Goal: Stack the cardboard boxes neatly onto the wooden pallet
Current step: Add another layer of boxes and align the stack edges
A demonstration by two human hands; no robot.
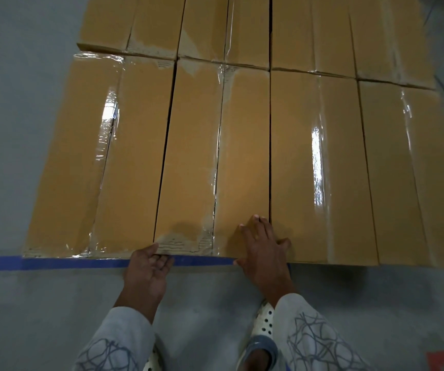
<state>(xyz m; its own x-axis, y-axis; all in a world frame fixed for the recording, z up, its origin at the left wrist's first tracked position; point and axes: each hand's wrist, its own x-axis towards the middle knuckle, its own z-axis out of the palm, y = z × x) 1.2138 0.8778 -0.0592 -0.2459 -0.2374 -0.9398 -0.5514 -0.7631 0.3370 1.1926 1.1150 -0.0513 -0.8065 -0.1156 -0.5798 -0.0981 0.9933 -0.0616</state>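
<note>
Currently the left hand (148, 266) pinches the near-left corner of the long tan taped cardboard box (188, 156), thumb on top and fingers curled at its lower edge above the blue floor tape stripe (55, 263). The box runs straight away from the fingertips, long axis fore-aft, wedged between matching neighbour boxes (317, 156). The right hand (265, 250) lies flat on the near-right corner with fingers spread; both hands are equally near, the wooden pallet is not in view, and there is no legible print.
</note>
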